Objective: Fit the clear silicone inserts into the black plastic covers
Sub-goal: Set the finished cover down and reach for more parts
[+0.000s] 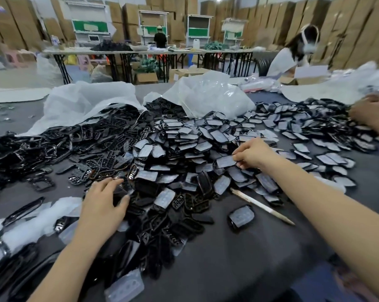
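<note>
Pinching a filled cover (pixel 226 161) by its right end, the right hand (pixel 255 154) holds it on the far pile (pixel 184 136), long axis left to right. Nearer, the left hand (pixel 103 200) curls round a glossy black cover (pixel 119 194); a soft, clear, dimpled insert (pixel 165 198) lies just right, nearer that hand.

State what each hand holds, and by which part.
The right hand pinches a fitted cover by its right end. The left hand grips a black cover along its left side.

A grey table (pixel 238 258) is bearing a heap of black covers (pixel 177 147), 2 white bags (pixel 86 103) lying behind it, a stick (pixel 262 204) beside it.
</note>
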